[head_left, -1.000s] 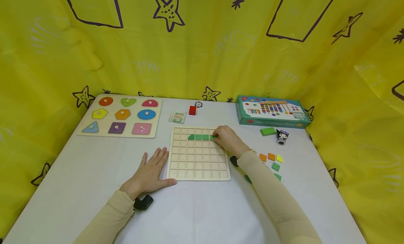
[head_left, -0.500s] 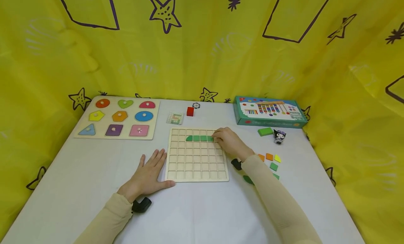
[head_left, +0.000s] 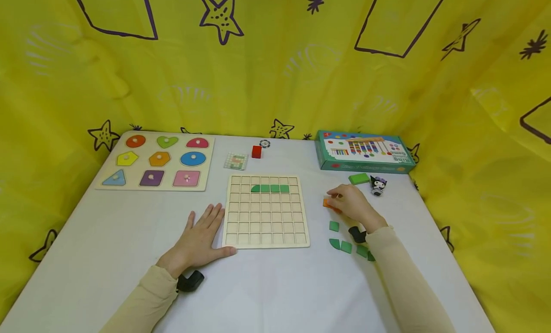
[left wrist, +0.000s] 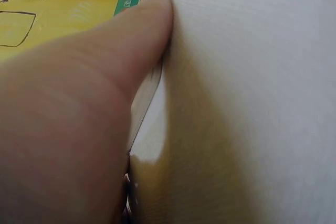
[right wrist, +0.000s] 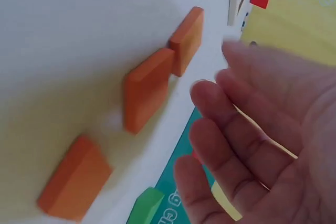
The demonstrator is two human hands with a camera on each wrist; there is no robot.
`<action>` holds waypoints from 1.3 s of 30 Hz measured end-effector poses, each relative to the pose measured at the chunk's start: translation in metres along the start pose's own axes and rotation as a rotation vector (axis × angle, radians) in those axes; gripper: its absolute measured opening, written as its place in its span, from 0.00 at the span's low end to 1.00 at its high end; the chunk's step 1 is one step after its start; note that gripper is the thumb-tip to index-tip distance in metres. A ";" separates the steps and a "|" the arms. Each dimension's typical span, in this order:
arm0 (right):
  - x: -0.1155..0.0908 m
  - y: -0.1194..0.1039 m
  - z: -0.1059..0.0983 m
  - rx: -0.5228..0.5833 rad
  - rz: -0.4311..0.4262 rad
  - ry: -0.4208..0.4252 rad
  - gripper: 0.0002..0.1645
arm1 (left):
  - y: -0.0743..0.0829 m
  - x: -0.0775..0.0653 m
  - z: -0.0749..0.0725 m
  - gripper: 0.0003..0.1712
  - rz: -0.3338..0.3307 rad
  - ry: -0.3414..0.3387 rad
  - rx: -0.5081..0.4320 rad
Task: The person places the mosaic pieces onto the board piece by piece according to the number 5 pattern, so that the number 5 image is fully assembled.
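Observation:
A wooden grid board (head_left: 267, 223) lies on the white table. Across its second row from the back runs a strip of green tiles (head_left: 275, 188), its left end rounded. My left hand (head_left: 195, 242) rests flat beside the board, fingers spread, thumb tip at the near left corner; the thumb (left wrist: 94, 61) fills much of the left wrist view. To the board's right, my right hand (head_left: 350, 204) hovers at the loose orange tiles (head_left: 326, 202). In the right wrist view its loosely bent fingers (right wrist: 210, 140) hold nothing, beside an orange tile (right wrist: 149, 90) and two others.
Loose green tiles (head_left: 346, 247) lie right of the board. Behind them are a green block (head_left: 359, 179), a figurine (head_left: 378, 185) and a game box (head_left: 366, 166). A knobbed shape puzzle (head_left: 134, 175) stands back left; a pattern card (head_left: 236, 161) and red block (head_left: 256, 151) lie behind the board.
My right hand has let go of the green tile at the strip's right end and moved right, off the board, to the orange tiles. The left hand stays by the board.

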State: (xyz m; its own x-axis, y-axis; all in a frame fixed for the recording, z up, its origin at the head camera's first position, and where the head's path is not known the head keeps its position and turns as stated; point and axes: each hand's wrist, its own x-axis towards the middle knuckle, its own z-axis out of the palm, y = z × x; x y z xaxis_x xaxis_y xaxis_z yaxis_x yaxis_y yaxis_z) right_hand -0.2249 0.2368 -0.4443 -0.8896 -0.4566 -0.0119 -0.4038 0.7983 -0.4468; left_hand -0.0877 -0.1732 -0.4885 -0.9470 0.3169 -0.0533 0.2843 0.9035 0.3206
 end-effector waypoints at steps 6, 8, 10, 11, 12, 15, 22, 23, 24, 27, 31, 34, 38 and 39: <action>-0.003 0.001 0.005 -0.031 0.013 -0.052 0.17 | -0.001 -0.001 0.000 0.65 0.009 0.021 -0.001; -0.002 -0.001 0.007 -0.052 0.038 -0.061 0.16 | -0.002 -0.001 0.000 0.65 0.012 0.025 0.000; -0.001 -0.004 0.008 -0.056 0.061 -0.062 0.16 | -0.002 -0.001 -0.001 0.65 0.010 0.022 0.005; 0.000 -0.006 0.008 -0.054 0.069 -0.058 0.16 | -0.002 -0.001 -0.001 0.65 0.010 0.019 0.006; 0.001 -0.009 0.008 -0.049 0.067 -0.048 0.17 | -0.002 -0.001 -0.001 0.65 0.012 0.021 0.006; 0.005 -0.018 0.008 -0.008 0.040 -0.001 0.18 | -0.002 0.000 -0.002 0.65 0.013 0.018 0.007; 0.025 -0.053 0.019 0.081 -0.057 0.072 0.16 | -0.002 0.001 -0.002 0.65 0.013 0.023 0.012; 0.028 -0.058 0.023 0.082 -0.075 0.072 0.16 | -0.002 0.001 -0.002 0.65 0.010 0.019 0.010; 0.031 -0.064 0.026 0.083 -0.088 0.069 0.16 | -0.002 0.001 -0.002 0.65 0.010 0.018 0.006; 0.040 -0.082 0.038 0.082 -0.117 0.042 0.15 | -0.001 0.001 -0.001 0.65 0.006 0.008 0.001; 0.053 -0.107 0.051 0.073 -0.146 -0.016 0.10 | 0.000 0.001 -0.001 0.65 0.005 0.003 0.005; 0.063 -0.123 0.058 0.044 -0.188 -0.053 0.08 | 0.000 0.001 0.000 0.65 0.003 0.006 0.011; 0.076 -0.138 0.064 -0.012 -0.224 -0.084 0.07 | 0.000 0.001 0.001 0.66 -0.002 0.002 0.019; 0.078 -0.140 0.065 -0.028 -0.227 -0.089 0.07 | 0.000 0.000 0.001 0.66 -0.004 -0.001 0.020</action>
State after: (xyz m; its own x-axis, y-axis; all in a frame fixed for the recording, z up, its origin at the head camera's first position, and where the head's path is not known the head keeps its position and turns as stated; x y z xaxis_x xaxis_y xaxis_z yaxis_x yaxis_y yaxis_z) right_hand -0.2240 0.0635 -0.4408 -0.7534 -0.6575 0.0066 -0.5981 0.6811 -0.4224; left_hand -0.0878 -0.1730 -0.4900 -0.9480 0.3134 -0.0557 0.2833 0.9106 0.3009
